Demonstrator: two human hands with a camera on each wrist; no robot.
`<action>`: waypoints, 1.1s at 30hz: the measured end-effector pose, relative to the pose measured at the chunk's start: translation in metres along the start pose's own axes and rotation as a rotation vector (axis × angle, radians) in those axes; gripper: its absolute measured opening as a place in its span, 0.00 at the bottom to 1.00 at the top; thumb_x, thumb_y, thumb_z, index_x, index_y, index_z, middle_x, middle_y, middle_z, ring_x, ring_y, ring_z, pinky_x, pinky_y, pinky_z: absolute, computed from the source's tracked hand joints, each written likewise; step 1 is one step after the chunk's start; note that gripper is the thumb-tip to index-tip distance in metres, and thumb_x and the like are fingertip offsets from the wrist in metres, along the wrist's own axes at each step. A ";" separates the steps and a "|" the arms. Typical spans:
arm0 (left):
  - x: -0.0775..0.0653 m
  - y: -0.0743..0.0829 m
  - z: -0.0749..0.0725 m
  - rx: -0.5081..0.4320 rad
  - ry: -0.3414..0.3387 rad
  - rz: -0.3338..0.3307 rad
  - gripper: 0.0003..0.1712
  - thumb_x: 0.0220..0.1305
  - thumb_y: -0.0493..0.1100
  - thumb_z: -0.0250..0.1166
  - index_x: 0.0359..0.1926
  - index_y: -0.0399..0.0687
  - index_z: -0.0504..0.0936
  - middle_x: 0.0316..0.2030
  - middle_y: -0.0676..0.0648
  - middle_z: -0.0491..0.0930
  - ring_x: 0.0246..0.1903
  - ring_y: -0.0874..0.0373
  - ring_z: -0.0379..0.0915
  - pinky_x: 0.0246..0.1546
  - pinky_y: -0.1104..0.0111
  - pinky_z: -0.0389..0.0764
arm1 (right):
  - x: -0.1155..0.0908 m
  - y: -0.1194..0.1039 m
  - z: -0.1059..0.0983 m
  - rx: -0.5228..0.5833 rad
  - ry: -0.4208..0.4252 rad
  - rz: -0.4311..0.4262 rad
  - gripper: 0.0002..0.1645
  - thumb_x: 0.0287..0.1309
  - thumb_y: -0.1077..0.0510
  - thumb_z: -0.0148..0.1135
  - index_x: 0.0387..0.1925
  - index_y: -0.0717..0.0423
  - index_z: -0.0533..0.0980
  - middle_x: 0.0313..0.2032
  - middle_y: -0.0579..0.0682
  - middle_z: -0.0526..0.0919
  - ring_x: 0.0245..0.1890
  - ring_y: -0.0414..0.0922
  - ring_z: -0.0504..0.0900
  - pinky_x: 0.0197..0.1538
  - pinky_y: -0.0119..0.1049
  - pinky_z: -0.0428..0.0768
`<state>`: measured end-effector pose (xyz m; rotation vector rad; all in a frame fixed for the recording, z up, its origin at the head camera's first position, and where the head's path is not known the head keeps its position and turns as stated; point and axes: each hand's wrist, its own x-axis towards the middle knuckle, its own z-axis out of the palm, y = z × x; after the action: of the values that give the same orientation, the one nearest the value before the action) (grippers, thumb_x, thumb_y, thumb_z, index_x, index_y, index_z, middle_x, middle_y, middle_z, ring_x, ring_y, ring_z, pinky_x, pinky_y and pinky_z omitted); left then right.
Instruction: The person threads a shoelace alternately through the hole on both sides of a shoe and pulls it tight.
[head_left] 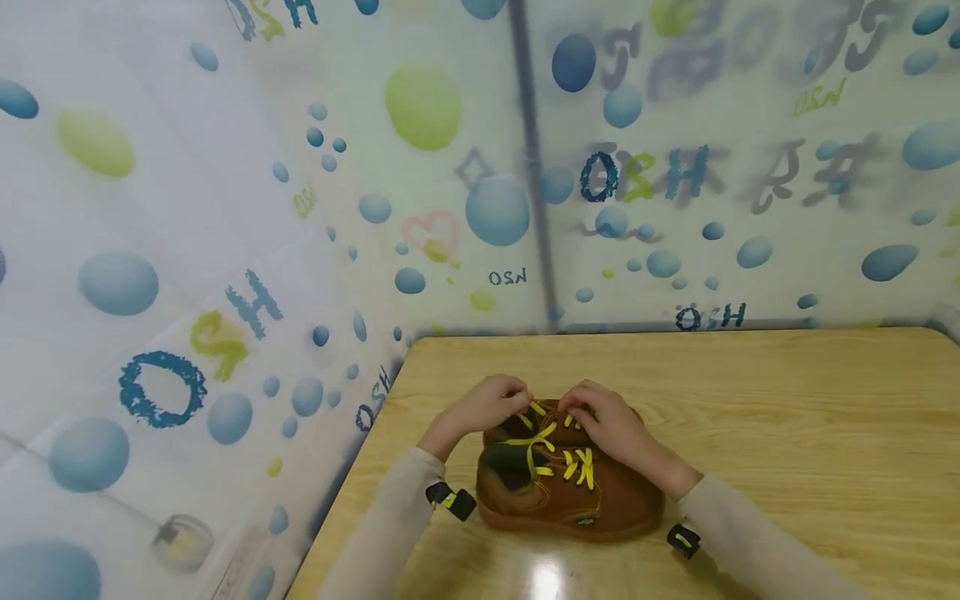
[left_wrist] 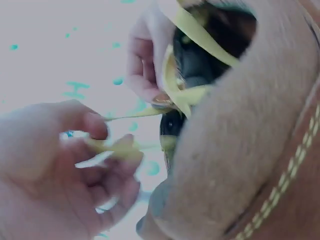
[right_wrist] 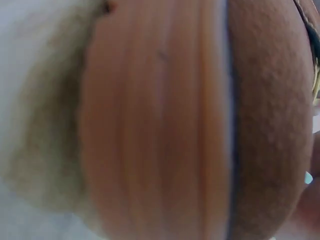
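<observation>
Two brown shoes with yellow laces lie side by side on the table, toes to the right. On the near shoe (head_left: 626,496) the yellow lace (head_left: 586,468) crosses the front, with loops near the opening. My left hand (head_left: 487,406) is over the opening of the far shoe, pinching a yellow lace between thumb and finger; the left wrist view shows this lace (left_wrist: 135,114) drawn out from the shoe. Across from it, my right hand (head_left: 609,423) pinches the lace at the far shoe's front and covers part of that shoe. A brown sole edge (right_wrist: 155,130) fills most of the right wrist view.
The light wooden table (head_left: 787,433) extends to the right and behind the shoes. A white wall covering (head_left: 450,183) with blue and green dots stands behind and at the left. Both wrists wear small black devices, such as the left strap (head_left: 452,500).
</observation>
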<state>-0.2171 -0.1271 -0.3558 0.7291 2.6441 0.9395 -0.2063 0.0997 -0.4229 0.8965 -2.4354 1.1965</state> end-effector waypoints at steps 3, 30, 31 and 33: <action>-0.001 -0.001 -0.004 -0.290 0.066 0.037 0.21 0.76 0.50 0.51 0.30 0.43 0.80 0.33 0.55 0.79 0.32 0.61 0.72 0.43 0.66 0.73 | 0.006 0.002 -0.006 -0.014 -0.054 -0.031 0.12 0.64 0.66 0.62 0.46 0.52 0.82 0.40 0.47 0.83 0.38 0.42 0.83 0.41 0.34 0.81; -0.003 -0.004 0.021 -0.222 0.092 -0.121 0.19 0.71 0.42 0.60 0.61 0.42 0.77 0.37 0.43 0.89 0.09 0.62 0.61 0.13 0.73 0.66 | 0.036 0.005 -0.021 -0.284 -0.286 -0.136 0.09 0.68 0.56 0.59 0.41 0.48 0.85 0.33 0.41 0.82 0.31 0.34 0.75 0.38 0.34 0.77; -0.003 -0.003 0.021 -0.212 0.100 -0.120 0.18 0.71 0.42 0.60 0.59 0.41 0.78 0.37 0.43 0.89 0.09 0.62 0.61 0.13 0.73 0.66 | 0.036 0.006 -0.021 -0.251 -0.289 -0.106 0.10 0.68 0.56 0.59 0.41 0.49 0.85 0.33 0.41 0.82 0.30 0.34 0.74 0.37 0.34 0.76; -0.003 -0.002 0.023 -0.185 0.146 -0.110 0.14 0.71 0.43 0.61 0.53 0.42 0.82 0.36 0.43 0.89 0.08 0.63 0.60 0.12 0.73 0.65 | 0.037 0.008 -0.020 -0.184 -0.298 -0.055 0.10 0.68 0.57 0.58 0.40 0.50 0.85 0.32 0.42 0.81 0.28 0.33 0.72 0.36 0.33 0.74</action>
<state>-0.2065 -0.1183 -0.3745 0.4850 2.6406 1.2272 -0.2399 0.1044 -0.3967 1.1459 -2.6761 0.8537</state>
